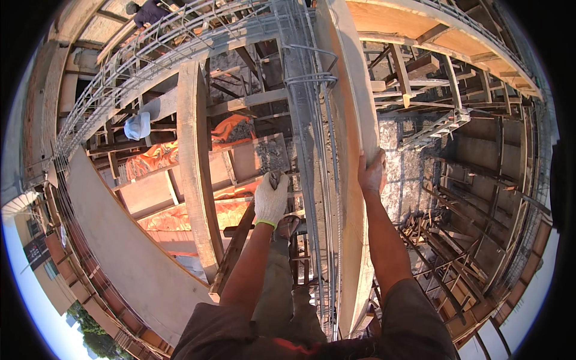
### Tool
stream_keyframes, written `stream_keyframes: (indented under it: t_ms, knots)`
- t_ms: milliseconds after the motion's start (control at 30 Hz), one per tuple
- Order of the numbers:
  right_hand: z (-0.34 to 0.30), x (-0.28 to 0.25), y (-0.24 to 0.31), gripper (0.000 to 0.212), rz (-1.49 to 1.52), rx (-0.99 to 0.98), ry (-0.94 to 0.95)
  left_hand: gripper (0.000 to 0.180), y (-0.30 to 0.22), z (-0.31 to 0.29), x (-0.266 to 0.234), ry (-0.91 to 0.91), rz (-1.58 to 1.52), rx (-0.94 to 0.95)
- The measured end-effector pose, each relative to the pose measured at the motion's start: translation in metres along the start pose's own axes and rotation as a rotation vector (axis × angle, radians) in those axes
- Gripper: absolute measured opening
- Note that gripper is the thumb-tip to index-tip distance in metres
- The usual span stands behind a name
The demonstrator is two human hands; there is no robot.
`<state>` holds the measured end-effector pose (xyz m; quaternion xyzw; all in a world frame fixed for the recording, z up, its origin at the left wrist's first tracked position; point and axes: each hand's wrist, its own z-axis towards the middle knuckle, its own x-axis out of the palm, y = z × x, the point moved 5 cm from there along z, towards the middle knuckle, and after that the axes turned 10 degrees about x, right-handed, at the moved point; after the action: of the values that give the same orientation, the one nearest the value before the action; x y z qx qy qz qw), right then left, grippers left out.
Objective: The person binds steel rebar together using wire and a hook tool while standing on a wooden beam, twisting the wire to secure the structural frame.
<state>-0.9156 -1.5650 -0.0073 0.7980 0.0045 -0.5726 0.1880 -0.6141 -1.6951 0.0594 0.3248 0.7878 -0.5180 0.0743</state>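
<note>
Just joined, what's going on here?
A person is working among formwork and steel bars. Their bare right hand is against the right side of a long wooden panel standing beside the bars. Their left hand, in a white glove, is left of the bars with its fingers curled; whether it holds anything is unclear. Someone else in dark clothing is at the upper left, beyond the curved rebar cage.
</note>
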Motion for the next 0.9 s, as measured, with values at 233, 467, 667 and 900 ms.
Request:
stream_keyframes:
  t_ms: [233,467,667,900]
  knots:
    - [-0.017,-0.026,0.008,0.074,0.209,-0.234,-0.224,0.031,0.056,-0.259,-0.026,0.562,0.556,-0.022]
    - [-0.118,0.026,-0.018,0.047,0.340,-0.497,-0.139,0.026,0.132,-0.318,0.000,0.732,0.963,0.252]
    - [-0.108,0.038,-0.040,0.032,0.791,0.220,0.727,0.032,0.156,-0.331,-0.013,0.701,0.987,0.246]
    - [-0.076,0.075,-0.063,0.032,0.160,-0.186,0.007,0.032,0.167,-0.314,-0.026,0.583,0.902,0.192]
